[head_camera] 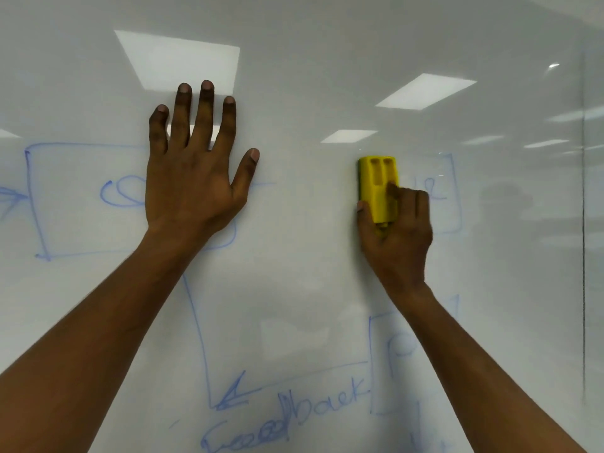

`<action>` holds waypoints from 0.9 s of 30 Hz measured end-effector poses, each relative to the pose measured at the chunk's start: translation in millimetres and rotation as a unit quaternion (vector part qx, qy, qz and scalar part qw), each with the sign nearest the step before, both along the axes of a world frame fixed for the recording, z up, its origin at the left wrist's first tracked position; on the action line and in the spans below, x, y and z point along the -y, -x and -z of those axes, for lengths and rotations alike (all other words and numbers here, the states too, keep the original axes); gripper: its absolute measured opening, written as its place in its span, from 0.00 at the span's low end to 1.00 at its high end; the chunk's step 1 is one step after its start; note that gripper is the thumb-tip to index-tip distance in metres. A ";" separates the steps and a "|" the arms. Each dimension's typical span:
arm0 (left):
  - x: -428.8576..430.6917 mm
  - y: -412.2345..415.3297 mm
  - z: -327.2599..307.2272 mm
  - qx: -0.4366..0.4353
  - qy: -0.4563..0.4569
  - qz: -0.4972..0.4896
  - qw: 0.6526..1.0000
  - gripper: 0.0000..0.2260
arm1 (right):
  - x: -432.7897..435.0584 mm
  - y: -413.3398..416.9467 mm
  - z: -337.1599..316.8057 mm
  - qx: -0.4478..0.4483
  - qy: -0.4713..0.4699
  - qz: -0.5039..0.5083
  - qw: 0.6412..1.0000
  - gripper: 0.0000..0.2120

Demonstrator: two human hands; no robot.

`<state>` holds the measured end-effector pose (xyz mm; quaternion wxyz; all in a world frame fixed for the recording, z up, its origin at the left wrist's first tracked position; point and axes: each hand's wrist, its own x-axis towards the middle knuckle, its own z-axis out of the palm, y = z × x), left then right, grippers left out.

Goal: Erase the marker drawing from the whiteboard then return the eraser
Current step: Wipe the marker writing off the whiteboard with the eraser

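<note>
Head view: blue marker drawing (36, 197) at far left, unwiped. Left hand (196, 178) lies flat on whiteboard (310, 93), fingers (206, 112) straight and spread, bracing. Yellow eraser (379, 188) is against the board right of centre. Right hand (397, 237) grips its lower end, fingers curled round it. Faint box lines (456, 191) just right. Judgement: keep pad flat, overlap strokes, shift left hand off covered lines.

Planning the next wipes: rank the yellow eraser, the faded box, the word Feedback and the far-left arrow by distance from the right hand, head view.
1. The yellow eraser: gripped in the right hand itself.
2. The faded box: just right of the hand.
3. The word Feedback: below, to the left.
4. The far-left arrow: at the view's left edge.
</note>
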<state>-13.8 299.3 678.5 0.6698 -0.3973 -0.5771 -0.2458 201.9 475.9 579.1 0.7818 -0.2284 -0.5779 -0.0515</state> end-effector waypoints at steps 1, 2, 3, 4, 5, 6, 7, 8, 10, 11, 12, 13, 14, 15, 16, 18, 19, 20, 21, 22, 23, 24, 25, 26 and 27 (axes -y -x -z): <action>-0.6 0.4 -0.2 -0.001 -0.002 0.001 1.000 0.31 | 2.4 2.0 4.2 0.028 -0.027 0.000 0.999 0.21; -1.0 0.8 -0.4 -0.002 -0.005 0.002 1.000 0.31 | 2.3 1.8 10.4 0.056 -0.055 0.002 0.997 0.21; -1.1 0.9 -0.3 -0.003 -0.007 0.002 1.000 0.31 | -1.2 -1.3 18.3 0.081 -0.079 0.007 0.994 0.22; -1.1 1.0 -0.2 -0.005 -0.008 0.002 1.000 0.31 | -8.5 -7.6 26.6 0.096 -0.094 0.017 0.991 0.22; -0.7 1.5 0.0 -0.006 -0.009 0.002 1.000 0.31 | -18.0 -16.7 33.6 0.099 -0.096 0.024 0.990 0.22; -0.7 1.5 0.1 -0.008 -0.011 0.000 1.000 0.31 | -30.1 -28.3 37.8 0.085 -0.081 0.027 0.993 0.21; -0.9 1.4 0.2 -0.009 -0.014 -0.001 1.000 0.31 | -43.1 -40.5 38.8 0.058 -0.052 0.026 0.997 0.21; -1.1 1.2 0.6 -0.010 -0.017 -0.002 1.000 0.31 | -56.4 -51.4 35.7 0.024 -0.016 0.024 0.999 0.20; -1.4 1.3 1.1 -0.011 -0.023 -0.004 1.000 0.31 | -77.2 -65.6 19.0 -0.045 0.051 0.015 0.998 0.19; -1.9 1.1 1.2 -0.011 -0.024 -0.007 1.000 0.31 | -81.1 -67.5 8.0 -0.072 0.074 0.004 0.995 0.18; -2.2 1.1 1.0 -0.010 -0.024 -0.009 1.000 0.31 | -79.7 -64.6 -2.1 -0.092 0.083 -0.005 0.992 0.19; -2.2 1.2 0.6 -0.009 -0.023 -0.010 1.000 0.31 | -74.3 -57.3 -9.4 -0.098 0.077 -0.008 0.992 0.19; -1.9 1.6 0.1 -0.006 -0.023 -0.011 1.000 0.31 | -65.9 -47.4 -12.9 -0.088 0.051 -0.009 0.995 0.19; -1.3 2.1 -0.1 -0.004 -0.022 -0.012 1.000 0.32 | -54.8 -36.2 -11.9 -0.060 0.012 -0.012 0.998 0.19; -1.1 2.2 -0.1 -0.003 -0.022 -0.012 1.000 0.32 | -42.6 -25.4 -6.7 -0.020 -0.033 -0.019 0.999 0.20; -0.5 2.4 -0.1 -0.002 -0.022 -0.010 1.000 0.31 | -25.7 -11.8 13.7 0.065 -0.107 -0.031 0.992 0.21; 0.2 2.2 -0.2 -0.002 -0.021 -0.008 1.000 0.31 | -25.3 -11.4 25.5 0.094 -0.130 -0.030 0.987 0.21; 0.9 1.8 -0.2 -0.002 -0.021 -0.006 1.000 0.31 | -29.9 -15.3 36.1 0.105 -0.140 -0.024 0.984 0.21; 1.3 1.3 -0.2 -0.003 -0.021 -0.005 1.000 0.31 | -38.3 -23.4 44.6 0.099 -0.134 -0.018 0.986 0.21; 1.5 1.0 0.0 -0.003 -0.021 -0.005 1.000 0.31 | -49.0 -34.1 50.2 0.077 -0.110 -0.012 0.991 0.21; 1.6 0.9 0.4 -0.003 -0.022 -0.005 1.000 0.31 | -61.1 -45.0 52.3 0.047 -0.077 -0.006 0.996 0.21; 1.4 0.5 0.6 -0.003 -0.023 -0.007 1.000 0.31 | -73.0 -55.3 49.6 0.011 -0.042 0.000 0.999 0.20; 1.0 0.1 0.7 -0.003 -0.024 -0.008 1.000 0.31 | -83.1 -63.7 42.4 -0.024 -0.010 0.001 1.000 0.19; 0.5 -0.3 0.9 -0.002 -0.026 -0.010 1.000 0.31 | -90.5 -69.6 32.2 -0.052 0.017 -0.003 0.998 0.19; 0.3 -0.7 0.8 -0.002 -0.026 -0.010 1.000 0.31 | -93.2 -71.5 21.1 -0.075 0.035 -0.011 0.997 0.19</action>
